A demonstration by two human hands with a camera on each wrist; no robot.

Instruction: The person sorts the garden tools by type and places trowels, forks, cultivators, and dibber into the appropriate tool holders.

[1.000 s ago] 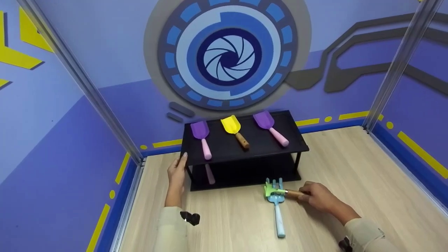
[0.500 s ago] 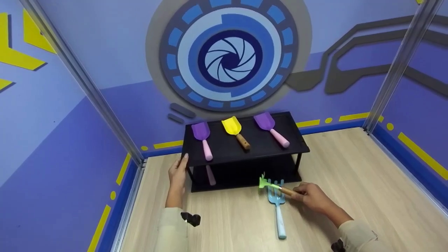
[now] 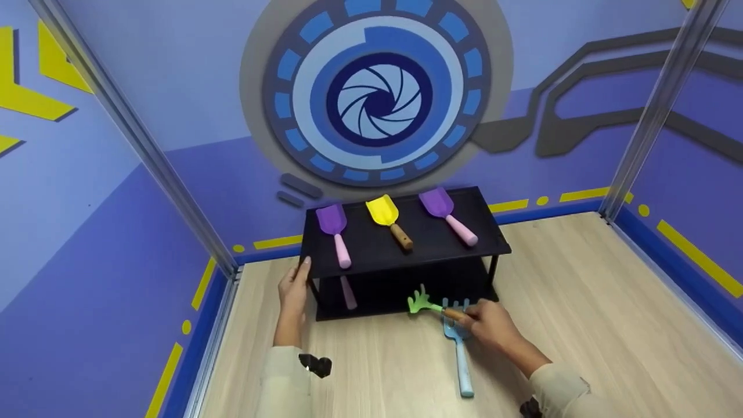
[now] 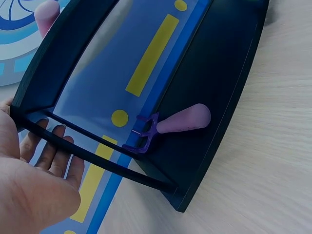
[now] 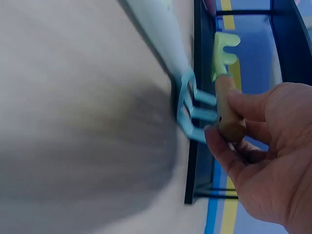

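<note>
Three printed walls (image 3: 200, 110) ring a two-handed hold!

Below them spreads the wood-grain table (image 3: 371, 371), and near the back wall stands the two-tier black rack (image 3: 371, 252). Look left: the left hand (image 3: 294, 293) has the rack's left end, thumb up at the top shelf's corner, fingers curled in past the end post. And on the right, the right hand (image 3: 493, 325) pinches a wooden handle between thumb and fingers, right above the blue fork (image 3: 462, 366)! That fork lies on the table, handle toward the person, tines reaching the rack's lower front edge. Up top, three scoops side by side, handles to the front: left purple scoop (image 3: 335, 228), yellow scoop (image 3: 388, 217), right purple scoop (image 3: 447, 213). Now the piece in the right hand, the green rake (image 3: 429, 305), its toothed head over the lower shelf's front edge; whether it touches, I can't tell. And tucked at the lower shelf's left end, the purple rake (image 4: 180, 120), pink handle lying flat, purple prongs toward the back.
</note>
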